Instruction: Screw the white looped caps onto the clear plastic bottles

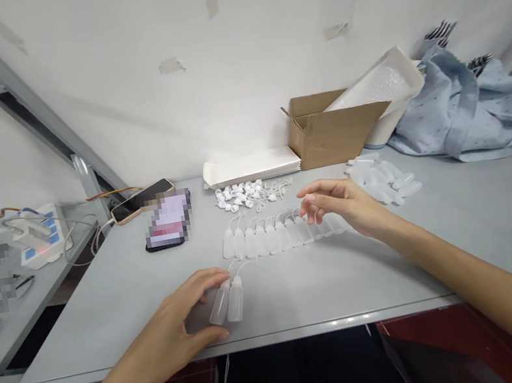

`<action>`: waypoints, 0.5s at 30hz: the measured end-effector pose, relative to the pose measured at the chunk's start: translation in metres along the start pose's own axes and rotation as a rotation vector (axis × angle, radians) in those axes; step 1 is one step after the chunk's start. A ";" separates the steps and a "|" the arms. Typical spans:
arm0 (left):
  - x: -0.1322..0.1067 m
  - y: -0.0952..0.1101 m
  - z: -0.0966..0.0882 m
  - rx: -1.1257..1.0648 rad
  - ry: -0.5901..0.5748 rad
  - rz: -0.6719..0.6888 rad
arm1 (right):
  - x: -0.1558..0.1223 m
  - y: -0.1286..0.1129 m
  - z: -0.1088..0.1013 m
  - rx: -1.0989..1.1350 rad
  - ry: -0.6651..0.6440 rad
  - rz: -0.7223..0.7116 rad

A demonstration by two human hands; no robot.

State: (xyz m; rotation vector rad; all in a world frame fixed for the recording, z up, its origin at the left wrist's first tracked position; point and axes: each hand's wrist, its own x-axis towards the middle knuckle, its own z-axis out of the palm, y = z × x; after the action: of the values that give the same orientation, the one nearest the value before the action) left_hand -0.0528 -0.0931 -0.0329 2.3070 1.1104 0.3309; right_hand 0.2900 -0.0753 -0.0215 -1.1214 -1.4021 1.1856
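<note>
On a smooth grey table (332, 287), just below centre toward six o'clock, a row of small translucent white plastic bottles (284, 237), side by side, with thin curved strands at their necks pointing toward twelve. At seven o'clock, near the front edge, two slanting translucent bottles with white collars (236, 300), close together; spread around them in a C shape, thumb and fingers apart, the bare left hand (176, 328), with contact impossible to tell. Toward four o'clock from centre, over the row's right part, the bare right hand (350, 202), with fingers loosely bent and parted; touching or just above, impossible to tell. At three o'clock, beyond that wrist, a loose heap of translucent white bottles (386, 182). Just left of centre, between nine and twelve, scattered small white plastic caps (240, 190). At two o'clock, an open brown cardboard box (340, 137). At nine, a black-edged phone with a lit screen (169, 220).
</note>
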 end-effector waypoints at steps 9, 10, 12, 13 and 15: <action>-0.003 0.000 -0.007 0.039 -0.013 0.026 | 0.003 -0.002 -0.011 -0.007 0.086 -0.027; -0.003 -0.001 -0.009 0.050 -0.016 0.026 | 0.005 -0.002 -0.013 -0.008 0.102 -0.031; -0.001 0.000 -0.015 0.072 -0.005 0.023 | 0.007 -0.003 -0.019 -0.009 0.139 -0.037; 0.003 0.002 -0.019 0.079 0.012 0.021 | 0.009 -0.004 -0.023 -0.012 0.160 -0.038; 0.018 0.009 -0.028 0.079 0.051 0.017 | 0.012 -0.004 -0.031 -0.029 0.213 -0.041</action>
State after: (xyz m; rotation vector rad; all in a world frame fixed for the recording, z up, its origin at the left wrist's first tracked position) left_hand -0.0483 -0.0730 -0.0053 2.3909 1.1483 0.3605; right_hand 0.3185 -0.0607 -0.0141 -1.1968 -1.2760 0.9890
